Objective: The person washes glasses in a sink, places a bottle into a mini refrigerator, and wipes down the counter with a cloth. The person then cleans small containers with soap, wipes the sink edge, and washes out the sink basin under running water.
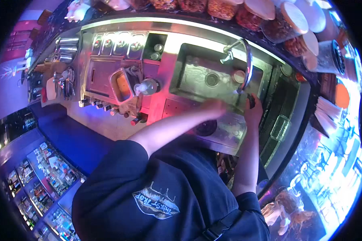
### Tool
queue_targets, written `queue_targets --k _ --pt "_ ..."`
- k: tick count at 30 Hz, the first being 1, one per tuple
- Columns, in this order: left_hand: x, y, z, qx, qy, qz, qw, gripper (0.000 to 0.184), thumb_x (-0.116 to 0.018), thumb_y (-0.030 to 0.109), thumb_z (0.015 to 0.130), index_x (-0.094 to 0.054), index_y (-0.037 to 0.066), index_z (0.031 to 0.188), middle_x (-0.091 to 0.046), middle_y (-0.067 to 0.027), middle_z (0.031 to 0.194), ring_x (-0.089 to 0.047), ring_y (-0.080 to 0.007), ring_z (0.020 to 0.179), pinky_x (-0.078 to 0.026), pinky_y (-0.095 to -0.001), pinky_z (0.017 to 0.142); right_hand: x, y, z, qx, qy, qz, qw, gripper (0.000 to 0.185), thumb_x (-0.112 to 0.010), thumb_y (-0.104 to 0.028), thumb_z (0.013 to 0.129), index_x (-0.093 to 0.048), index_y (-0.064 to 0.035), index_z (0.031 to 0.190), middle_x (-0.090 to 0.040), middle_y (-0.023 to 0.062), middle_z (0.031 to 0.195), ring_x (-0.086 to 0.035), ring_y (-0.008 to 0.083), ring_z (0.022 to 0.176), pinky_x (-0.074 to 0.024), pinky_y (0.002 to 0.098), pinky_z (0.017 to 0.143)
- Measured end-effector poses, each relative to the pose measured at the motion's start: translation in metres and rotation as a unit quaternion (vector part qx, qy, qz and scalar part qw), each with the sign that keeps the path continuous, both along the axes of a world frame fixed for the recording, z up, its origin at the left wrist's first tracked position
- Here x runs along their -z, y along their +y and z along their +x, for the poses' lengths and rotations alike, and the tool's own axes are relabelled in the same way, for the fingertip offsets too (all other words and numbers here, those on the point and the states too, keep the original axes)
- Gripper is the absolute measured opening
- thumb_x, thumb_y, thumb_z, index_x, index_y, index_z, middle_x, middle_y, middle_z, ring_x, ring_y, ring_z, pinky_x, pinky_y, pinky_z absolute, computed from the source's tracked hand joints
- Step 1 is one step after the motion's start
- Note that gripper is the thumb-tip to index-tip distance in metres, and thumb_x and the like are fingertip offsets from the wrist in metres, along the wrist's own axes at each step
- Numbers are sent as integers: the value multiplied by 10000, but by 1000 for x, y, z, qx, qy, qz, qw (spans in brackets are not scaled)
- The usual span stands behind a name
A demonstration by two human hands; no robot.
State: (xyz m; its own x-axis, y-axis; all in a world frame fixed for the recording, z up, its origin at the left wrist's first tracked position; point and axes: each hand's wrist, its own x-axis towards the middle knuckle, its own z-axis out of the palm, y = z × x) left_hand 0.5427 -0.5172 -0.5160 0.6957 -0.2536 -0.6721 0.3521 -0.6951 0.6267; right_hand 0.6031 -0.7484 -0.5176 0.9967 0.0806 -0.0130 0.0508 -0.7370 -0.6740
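My left hand (pixel 214 110) is over the front rim of the steel sink (pixel 189 82), its fingers smeared by motion. My right hand (pixel 253 110) is closed around a small dark object (pixel 251 101), close to the spout of the curved chrome tap (pixel 248 66); its kind is hard to make out. A dark round object (pixel 206 127) lies on the steel counter (pixel 229 130) below my left hand, partly covered by my forearm. A small round pale container (pixel 239 76) sits inside the sink at its right side.
Left of the sink are a clear bottle (pixel 149 86), a metal pan (pixel 122 86) and lidded steel inserts (pixel 136 45). Jars with pale lids (pixel 293 18) line the back ledge. A clear glass (pixel 280 127) lies on the dark drain mat (pixel 275 106) at right.
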Motion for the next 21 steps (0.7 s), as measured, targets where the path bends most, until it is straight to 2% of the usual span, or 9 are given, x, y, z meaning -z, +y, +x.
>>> queue_targets --k 2,5,6,7,8,10,13,17,21 --pt "5 17 39 -210 30 -24 977 386 -404 308 1059 -689 68 1159 -717 -165 991 -684 -348 843 -556 -508 816 2 -10 -8 17 12 4 1000 385 -701 -144 946 -698 -51 1320 -753 158 1177 -715 338 1036 -561 400 931" --pt "30 39 102 -320 -122 -32 939 589 -423 268 1074 -421 49 1620 -694 -74 1019 -647 -232 810 -558 -426 747 9 -20 -15 43 42 38 997 381 -706 -142 946 -701 -47 1315 -754 156 1183 -717 331 1039 -560 395 942" --pt "18 46 123 -402 -30 -125 906 506 -514 221 1042 -557 26 1507 -721 -80 1086 -655 -189 816 -548 -344 710 5 -21 -18 46 40 39 997 381 -706 -142 946 -701 -47 1315 -754 156 1183 -717 331 1039 -560 395 942" --pt "5 38 127 -442 -99 -168 876 266 -506 233 993 -698 49 973 -655 -89 824 -580 -243 741 -437 -409 676 2 -23 -21 52 40 37 997 389 -713 -143 946 -699 -47 1323 -756 155 1188 -721 319 1043 -562 386 942" --pt "13 36 141 -476 -91 -234 843 271 -550 243 987 -711 40 908 -650 -83 777 -561 -249 696 -429 -413 663 -2 -23 -24 56 40 38 997 396 -720 -144 947 -696 -47 1330 -758 154 1192 -725 308 1047 -565 378 942" --pt "32 22 147 -385 -322 -106 858 273 -594 259 957 -713 22 888 -701 -109 801 -658 -279 764 -504 -414 704 -10 -21 -26 62 41 40 996 412 -734 -146 947 -692 -48 1345 -762 151 1201 -732 285 1055 -571 361 942" --pt "-41 14 149 -312 -117 -106 937 304 -617 307 950 -695 14 980 -728 -136 886 -699 -302 847 -545 -434 756 -9 -21 -32 68 40 46 996 405 -724 -149 948 -693 -47 1339 -758 156 1210 -727 299 1057 -565 373 952" --pt "3 23 113 -351 -339 16 873 418 -646 354 942 -606 25 1198 -726 -145 1046 -678 -288 846 -551 -432 767 -6 -21 -42 59 47 50 996 400 -716 -156 948 -694 -46 1332 -753 162 1217 -721 315 1059 -558 386 961" --pt "-21 35 19 -272 -223 36 936 399 -665 353 981 -658 65 704 -613 -94 599 -551 -262 539 -453 -443 570 5 -19 -45 40 57 61 996 403 -724 -165 945 -696 -48 1329 -753 163 1215 -722 318 1060 -559 389 962"
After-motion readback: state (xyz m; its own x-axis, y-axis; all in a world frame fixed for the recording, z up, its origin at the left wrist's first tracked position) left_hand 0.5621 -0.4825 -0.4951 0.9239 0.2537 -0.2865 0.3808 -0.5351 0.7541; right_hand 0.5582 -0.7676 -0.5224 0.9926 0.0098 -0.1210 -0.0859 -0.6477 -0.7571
